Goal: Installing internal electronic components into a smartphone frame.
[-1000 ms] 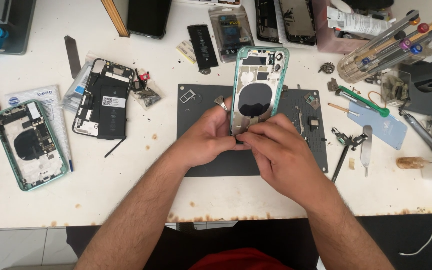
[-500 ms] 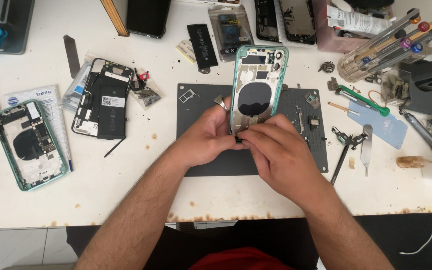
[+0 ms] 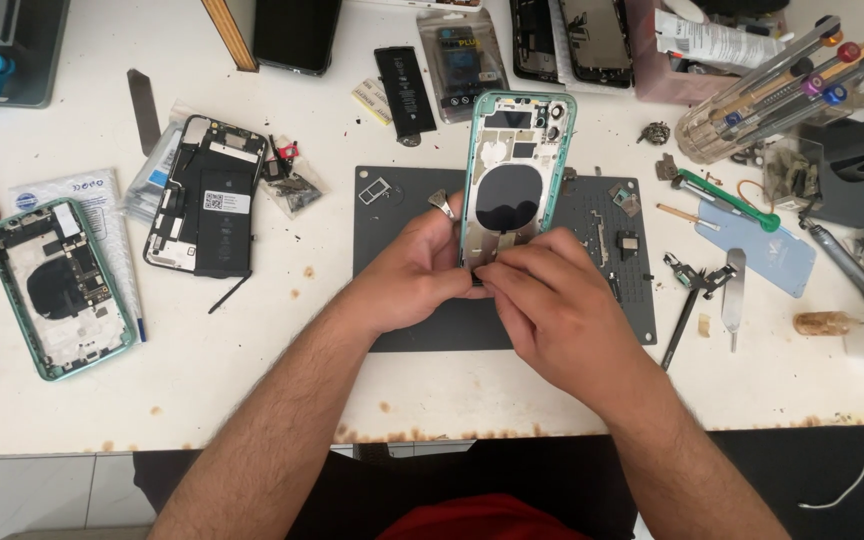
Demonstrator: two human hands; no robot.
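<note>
Both hands hold a green phone housing, stripped of its screen, upright over a dark grey work mat. My left hand grips its lower left edge and wears a ring. My right hand covers the bottom end, fingertips pressed against the inside of the frame. A round black coil shows in the middle of the housing. Small screws and parts lie on the mat behind it.
A second green housing lies at the far left, a black phone assembly beside it. A loose battery and a bagged one sit at the back. Tweezers, a metal spudger and a jar of screwdrivers fill the right side.
The hands and housing have barely shifted; the fingers of my right hand keep working at the bottom end of the frame.
</note>
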